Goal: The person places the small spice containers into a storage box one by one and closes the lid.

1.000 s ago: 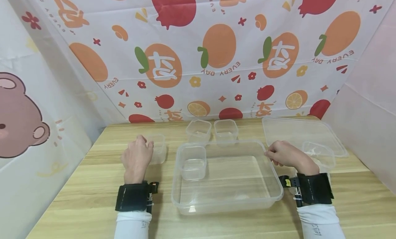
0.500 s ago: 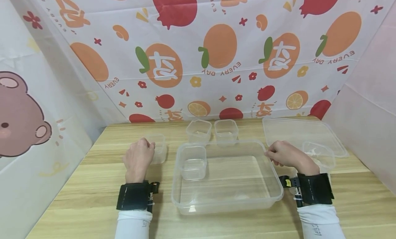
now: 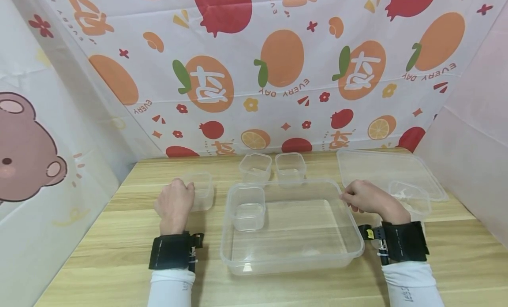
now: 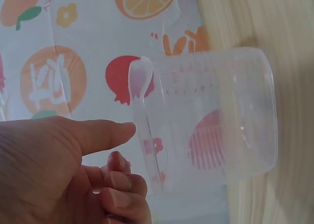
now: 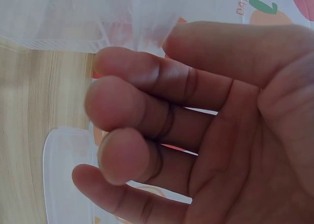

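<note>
At the left, my left hand [image 3: 174,205] hovers beside a small clear container [image 3: 203,194], thumb toward its rim. In the left wrist view the thumb is straight, the fingers are loosely curled and nothing is held; the container [image 4: 216,130] stands just beyond the fingertips. My right hand [image 3: 367,199] pinches the right rim of a large clear plastic box [image 3: 293,263] between thumb and index finger. The box's clear plastic [image 5: 142,17] shows at those fingertips in the right wrist view. Inside the large box, at its left end, sits another small clear container [image 3: 248,216].
Two small clear containers [image 3: 255,166] stand side by side behind the large box. A clear lid [image 3: 381,166] lies at the back right, with another small container [image 3: 412,196] in front, partly behind my right wrist. A printed cloth [image 3: 282,99] hangs behind the wooden table [image 3: 107,254].
My left hand drifts slightly right, then back left, beside the small container. The right hand stays at the large box's rim, and the containers have not moved.
</note>
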`<state>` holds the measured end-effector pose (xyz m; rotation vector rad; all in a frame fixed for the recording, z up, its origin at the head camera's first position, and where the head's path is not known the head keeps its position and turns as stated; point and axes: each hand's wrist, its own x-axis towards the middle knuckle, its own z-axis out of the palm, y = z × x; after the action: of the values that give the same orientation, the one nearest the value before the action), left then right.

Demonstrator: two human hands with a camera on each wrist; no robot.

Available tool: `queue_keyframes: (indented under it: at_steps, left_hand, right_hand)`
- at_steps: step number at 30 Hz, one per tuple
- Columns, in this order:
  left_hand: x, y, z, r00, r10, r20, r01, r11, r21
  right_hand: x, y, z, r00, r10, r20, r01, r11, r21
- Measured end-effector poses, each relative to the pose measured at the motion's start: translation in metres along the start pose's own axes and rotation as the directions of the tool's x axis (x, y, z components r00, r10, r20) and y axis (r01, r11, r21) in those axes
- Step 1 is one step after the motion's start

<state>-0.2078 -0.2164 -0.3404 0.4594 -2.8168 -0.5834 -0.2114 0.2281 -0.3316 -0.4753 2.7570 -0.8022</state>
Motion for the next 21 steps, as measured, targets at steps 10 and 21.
queue_keyframes:
  at_steps: [10, 21]
  left_hand:
    - [0.000, -0.014, -0.003, 0.998, -0.054, 0.030, 0.053, 0.999, 0.002]
    - [-0.003, -0.015, -0.002, 0.999, -0.040, 0.027, 0.041, 0.999, -0.006]
  right_hand:
    - [0.000, 0.001, 0.000, 1.000, 0.004, 0.004, -0.004, 1.000, -0.002]
    - [-0.001, 0.001, 0.002, 1.000, 0.001, -0.005, -0.001, 1.000, -0.012]
